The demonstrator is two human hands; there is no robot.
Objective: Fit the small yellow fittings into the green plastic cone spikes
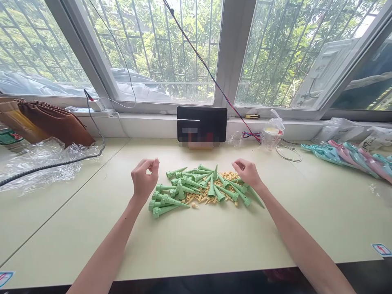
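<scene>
Well inside front edge of bench (211,245), green watering spikes (211,188), yellow pegs (194,205) heaped; left hand (145,175), right hand (247,173) flanking, curled narrow, seemingly empty; likely pre-pick stage, next grasp needs spread fingers

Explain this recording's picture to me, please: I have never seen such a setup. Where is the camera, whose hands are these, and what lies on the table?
There is no machine here, just a person's bare hands. The single view comes from a camera worn on the head, looking forward and down. The left hand is beside the left part of a pile on the pale table; the right hand is by its right end. Both have curled fingers, and I see nothing held in either.

The pile mixes green plastic spikes, which have ribbed caps, with small yellow pegs. Behind it, a dark screen stands near the windows. A brown drawstring bag sits far left.
</scene>
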